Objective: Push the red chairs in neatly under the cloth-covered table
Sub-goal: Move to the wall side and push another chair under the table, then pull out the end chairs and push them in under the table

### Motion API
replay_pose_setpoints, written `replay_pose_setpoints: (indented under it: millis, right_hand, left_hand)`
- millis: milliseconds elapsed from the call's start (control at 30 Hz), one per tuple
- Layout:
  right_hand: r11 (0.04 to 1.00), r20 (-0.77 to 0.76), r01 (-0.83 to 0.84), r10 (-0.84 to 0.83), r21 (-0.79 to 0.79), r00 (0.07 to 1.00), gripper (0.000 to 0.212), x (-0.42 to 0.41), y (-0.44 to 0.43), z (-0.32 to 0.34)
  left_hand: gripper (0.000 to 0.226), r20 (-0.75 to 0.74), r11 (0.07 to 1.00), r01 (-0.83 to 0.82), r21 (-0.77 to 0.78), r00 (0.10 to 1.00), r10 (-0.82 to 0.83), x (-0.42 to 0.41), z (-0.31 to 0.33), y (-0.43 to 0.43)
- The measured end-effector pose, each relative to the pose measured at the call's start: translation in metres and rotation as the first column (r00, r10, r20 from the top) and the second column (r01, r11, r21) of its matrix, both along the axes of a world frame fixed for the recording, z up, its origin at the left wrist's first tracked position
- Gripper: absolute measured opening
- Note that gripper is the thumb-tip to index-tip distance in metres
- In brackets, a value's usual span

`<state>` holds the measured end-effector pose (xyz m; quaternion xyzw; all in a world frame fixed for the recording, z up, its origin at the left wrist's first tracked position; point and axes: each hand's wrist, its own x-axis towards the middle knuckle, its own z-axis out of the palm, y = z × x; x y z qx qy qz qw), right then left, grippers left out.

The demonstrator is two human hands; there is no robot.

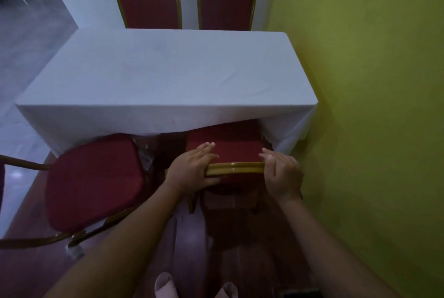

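Note:
A white-cloth-covered table point(165, 77) fills the middle of the head view. Directly below me stands a red chair point(230, 144) with a gold frame, its seat partly under the cloth's lifted edge. My left hand point(192, 168) and my right hand point(283, 175) both grip the gold top rail point(235, 168) of its backrest. A second red chair point(93, 182) stands to the left, turned at an angle, with most of its seat outside the table. Two more red chairs point(150, 4) point(227, 6) stand upright at the far side, only their backrests showing.
A yellow-green wall point(372, 105) runs close along the table's right end. Dark reddish floor point(240, 261) lies under me, with my feet point(165, 285) at the bottom edge. Pale floor extends at the left.

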<state>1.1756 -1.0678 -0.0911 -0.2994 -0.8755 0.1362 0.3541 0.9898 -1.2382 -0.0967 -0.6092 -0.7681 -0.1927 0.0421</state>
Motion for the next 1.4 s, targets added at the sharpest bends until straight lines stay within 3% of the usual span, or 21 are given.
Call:
replay_pose_setpoints:
  millis: [167, 433, 567, 733, 867, 1100, 1233, 1400]
  right_hand:
    - [0.996, -0.026, 0.088, -0.089, -0.011, 0.996, 0.046, -0.016, 0.006, 0.002]
    - [0.997, 0.053, 0.05, -0.047, -0.054, 0.998, 0.053, -0.003, 0.024, 0.003]
    - [0.982, 0.033, 0.14, -0.137, -0.124, 0.99, 0.056, -0.006, 0.012, 0.003]
    - [0.914, 0.041, 0.31, -0.31, -0.263, 0.95, 0.052, -0.013, -0.02, 0.001]
    - [0.893, 0.04, 0.326, -0.33, -0.31, 0.943, 0.058, -0.022, -0.065, 0.005]
    - [0.897, 0.275, 0.377, -0.311, -0.232, 0.909, 0.066, -0.053, -0.149, 0.012]
    - [0.921, 0.452, 0.309, -0.177, -0.237, 0.874, 0.065, -0.098, -0.21, 0.006]
    - [0.915, 0.56, 0.239, -0.017, -0.326, 0.828, 0.063, -0.166, -0.281, 0.0]
  left_hand:
    - [0.061, 0.012, 1.0, -0.019, 0.003, 1.0, 0.019, -0.007, 0.005, 0.012]
    - [0.069, 0.059, 0.987, -0.128, -0.1, 0.989, 0.135, 0.017, 0.015, 0.024]
    - [0.077, 0.07, 0.965, -0.133, -0.226, 0.986, 0.152, 0.017, 0.021, 0.016]
    - [0.066, 0.094, 0.952, -0.154, -0.266, 0.978, 0.185, 0.018, 0.013, -0.022]
    - [0.063, 0.102, 0.935, -0.133, -0.327, 0.979, 0.175, 0.006, 0.013, -0.054]
    - [0.06, 0.05, 0.894, -0.111, -0.433, 0.988, 0.147, -0.029, 0.017, -0.112]
    - [0.06, 0.048, 0.875, -0.141, -0.463, 0.982, 0.184, -0.057, 0.021, -0.155]
    - [0.062, 0.035, 0.827, -0.25, -0.503, 0.951, 0.309, -0.106, 0.018, -0.228]
